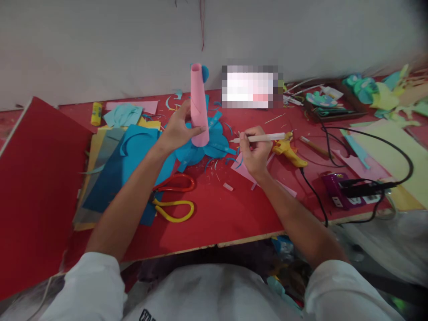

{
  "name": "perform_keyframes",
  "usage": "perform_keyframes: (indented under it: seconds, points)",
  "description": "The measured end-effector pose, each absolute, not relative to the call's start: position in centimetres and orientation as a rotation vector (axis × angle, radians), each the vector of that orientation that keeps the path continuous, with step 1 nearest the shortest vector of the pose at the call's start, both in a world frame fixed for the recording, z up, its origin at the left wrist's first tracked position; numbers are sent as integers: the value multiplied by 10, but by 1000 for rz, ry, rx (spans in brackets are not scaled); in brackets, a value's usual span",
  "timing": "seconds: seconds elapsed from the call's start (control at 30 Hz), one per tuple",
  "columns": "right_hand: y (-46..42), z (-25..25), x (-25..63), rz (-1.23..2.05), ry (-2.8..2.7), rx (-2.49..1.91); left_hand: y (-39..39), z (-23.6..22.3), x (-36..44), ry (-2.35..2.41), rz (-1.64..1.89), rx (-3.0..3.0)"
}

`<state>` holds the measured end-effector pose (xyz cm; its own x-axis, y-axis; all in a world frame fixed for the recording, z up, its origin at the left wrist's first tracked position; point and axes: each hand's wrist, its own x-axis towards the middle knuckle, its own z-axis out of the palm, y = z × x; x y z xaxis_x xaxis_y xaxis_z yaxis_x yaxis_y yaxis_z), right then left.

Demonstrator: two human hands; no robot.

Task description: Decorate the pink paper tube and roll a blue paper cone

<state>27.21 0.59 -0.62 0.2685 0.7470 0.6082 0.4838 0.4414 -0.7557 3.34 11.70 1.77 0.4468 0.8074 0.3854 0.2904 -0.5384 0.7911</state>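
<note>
My left hand [180, 128] is closed round the lower part of a pink paper tube [198, 96], which stands nearly upright and narrows toward its open top. Behind and around the tube's foot lie blue paper petal shapes [219, 140] with strips on them. Whether the tube is joined to them I cannot tell. A small blue disc [205, 74] shows beside the tube's top. In my right hand [256, 149] is a pale pen [267, 137], its tip pointing left toward the blue petals, apart from the tube. Pink paper scraps [244, 167] lie beneath that hand.
Scissors [174, 210] with red and yellow handles lie near blue sheets [137, 138]. A glue stick [96, 113] stands at the back left. To the right are a yellow glue gun [289, 150], a purple power box [344, 191] with black cables, and a dark tray [354, 113].
</note>
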Motion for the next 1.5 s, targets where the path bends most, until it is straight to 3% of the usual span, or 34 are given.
perform_keyframes:
  seconds: [0.23,0.5,0.67,0.77,0.9,1.0,1.17,1.5]
  points:
    - [6,-5,272,185,-1401,-1180,114,17,40,1095,1162,2026]
    - [6,-6,271,316,-1429,-1186,109,33,24,935,876,1976]
    - [13,-11,270,573,-1548,-1099,102,40,26,855,775,2043]
    - [16,-11,267,710,-1629,-1065,96,55,20,979,598,2258]
    - [21,-14,261,762,-1661,-1082,71,98,9,1517,232,2506]
    - [29,-18,260,750,-1652,-1117,45,120,15,1422,-141,2596]
    - [39,-26,263,829,-1704,-1158,20,102,42,1122,-449,2713]
    - [40,-32,265,881,-1766,-1146,17,82,36,1099,-524,2741]
